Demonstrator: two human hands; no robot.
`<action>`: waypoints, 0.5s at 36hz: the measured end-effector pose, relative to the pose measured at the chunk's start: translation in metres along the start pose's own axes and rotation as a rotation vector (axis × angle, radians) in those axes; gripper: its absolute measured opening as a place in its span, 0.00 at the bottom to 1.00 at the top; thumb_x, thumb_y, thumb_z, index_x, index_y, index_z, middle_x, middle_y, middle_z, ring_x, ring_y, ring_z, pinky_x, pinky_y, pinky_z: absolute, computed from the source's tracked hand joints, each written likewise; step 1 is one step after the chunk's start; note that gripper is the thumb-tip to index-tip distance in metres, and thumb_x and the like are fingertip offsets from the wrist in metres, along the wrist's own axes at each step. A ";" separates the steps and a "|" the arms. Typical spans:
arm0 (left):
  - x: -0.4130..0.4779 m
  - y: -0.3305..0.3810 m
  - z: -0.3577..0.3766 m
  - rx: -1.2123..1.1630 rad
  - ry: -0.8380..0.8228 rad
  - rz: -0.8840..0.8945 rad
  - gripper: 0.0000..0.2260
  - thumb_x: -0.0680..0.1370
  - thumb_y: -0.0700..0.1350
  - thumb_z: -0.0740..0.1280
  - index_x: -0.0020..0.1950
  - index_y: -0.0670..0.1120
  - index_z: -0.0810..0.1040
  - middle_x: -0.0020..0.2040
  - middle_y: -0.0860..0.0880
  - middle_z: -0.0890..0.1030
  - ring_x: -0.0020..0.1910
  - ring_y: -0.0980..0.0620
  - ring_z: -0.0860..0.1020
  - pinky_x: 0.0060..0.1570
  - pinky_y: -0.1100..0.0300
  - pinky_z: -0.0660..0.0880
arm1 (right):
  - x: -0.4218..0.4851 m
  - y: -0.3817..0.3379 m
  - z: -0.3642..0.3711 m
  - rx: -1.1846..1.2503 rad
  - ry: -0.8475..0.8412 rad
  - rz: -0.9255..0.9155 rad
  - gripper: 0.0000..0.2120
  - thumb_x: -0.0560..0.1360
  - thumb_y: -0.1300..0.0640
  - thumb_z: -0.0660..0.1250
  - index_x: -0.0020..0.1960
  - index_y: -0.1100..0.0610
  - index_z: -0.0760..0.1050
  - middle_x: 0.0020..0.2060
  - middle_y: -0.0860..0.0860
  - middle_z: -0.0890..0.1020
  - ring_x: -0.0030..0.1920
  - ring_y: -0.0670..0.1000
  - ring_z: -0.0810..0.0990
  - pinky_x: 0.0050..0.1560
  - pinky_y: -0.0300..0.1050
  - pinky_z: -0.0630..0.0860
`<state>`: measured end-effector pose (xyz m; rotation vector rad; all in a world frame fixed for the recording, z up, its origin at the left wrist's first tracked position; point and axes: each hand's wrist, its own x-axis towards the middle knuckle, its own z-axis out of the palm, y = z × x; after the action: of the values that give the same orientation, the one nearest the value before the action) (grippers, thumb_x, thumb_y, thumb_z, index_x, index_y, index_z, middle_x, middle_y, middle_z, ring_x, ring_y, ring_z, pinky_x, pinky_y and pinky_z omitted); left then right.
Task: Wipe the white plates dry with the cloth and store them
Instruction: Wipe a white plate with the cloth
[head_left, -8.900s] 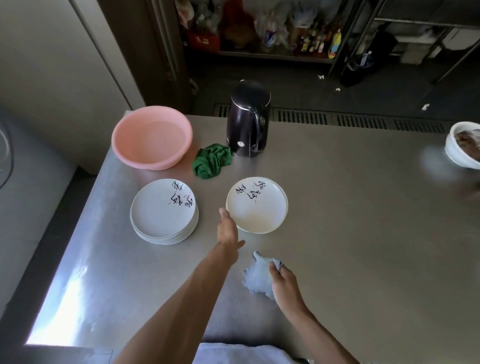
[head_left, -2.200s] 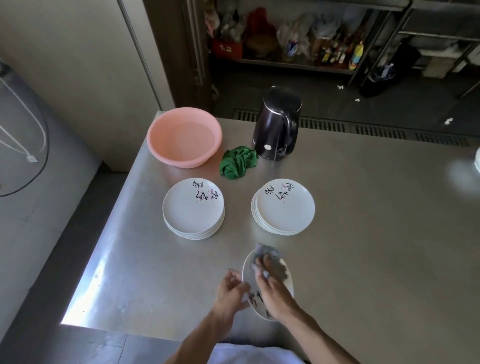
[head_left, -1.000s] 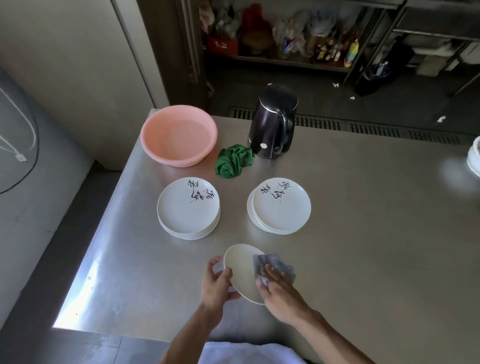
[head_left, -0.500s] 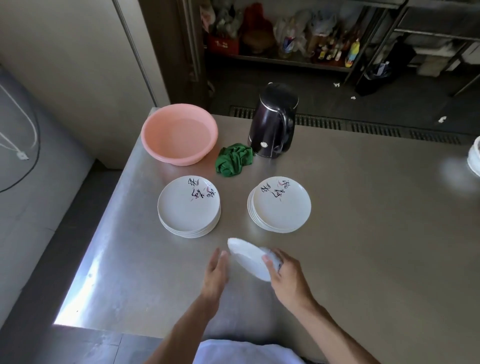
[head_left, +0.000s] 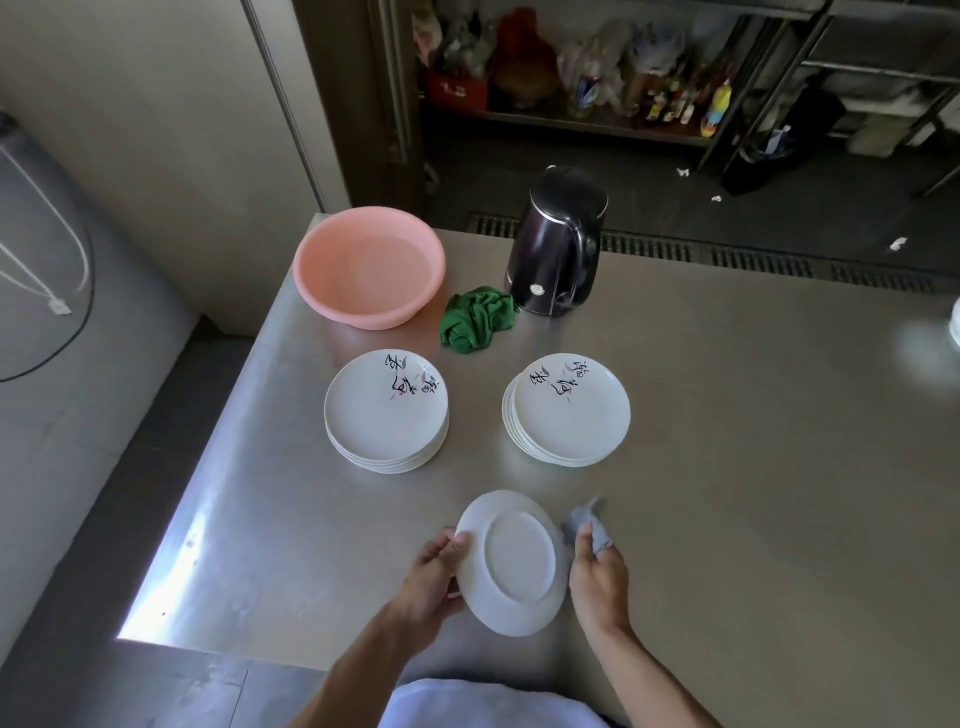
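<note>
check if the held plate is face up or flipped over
Flipped over: the held plate shows its underside with a foot ring, no writing; the left hand grips its rim.

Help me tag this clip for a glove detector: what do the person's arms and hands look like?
The left hand and right hand are bare: no gloves, rings or watch show. Both forearms are uncovered, with no sleeve in view. A pale bluish-white garment shows at the bottom edge.
</note>
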<state>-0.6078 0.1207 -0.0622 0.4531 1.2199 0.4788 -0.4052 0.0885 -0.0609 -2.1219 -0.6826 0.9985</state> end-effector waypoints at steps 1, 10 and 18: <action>0.000 0.000 0.002 -0.025 0.021 -0.016 0.09 0.84 0.51 0.65 0.46 0.50 0.75 0.43 0.47 0.76 0.41 0.48 0.77 0.42 0.55 0.75 | -0.002 -0.002 0.003 -0.022 -0.047 -0.042 0.21 0.85 0.51 0.55 0.75 0.55 0.68 0.70 0.51 0.75 0.70 0.52 0.74 0.72 0.50 0.67; 0.006 -0.004 0.015 -0.120 -0.044 -0.049 0.13 0.86 0.46 0.57 0.58 0.43 0.80 0.43 0.41 0.77 0.38 0.47 0.71 0.37 0.56 0.69 | -0.025 0.009 0.024 -0.665 -0.548 -0.752 0.31 0.84 0.45 0.48 0.80 0.60 0.48 0.78 0.49 0.43 0.80 0.50 0.41 0.76 0.36 0.35; 0.005 -0.013 0.003 -0.118 0.004 -0.074 0.13 0.85 0.48 0.60 0.64 0.48 0.81 0.50 0.44 0.84 0.48 0.45 0.80 0.48 0.52 0.79 | -0.005 0.040 -0.002 -0.983 -0.552 -0.664 0.31 0.85 0.44 0.46 0.81 0.57 0.40 0.77 0.48 0.34 0.78 0.46 0.33 0.77 0.43 0.32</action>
<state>-0.6026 0.1125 -0.0723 0.3060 1.2014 0.4854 -0.4002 0.0589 -0.0885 -2.0266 -2.3501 0.9369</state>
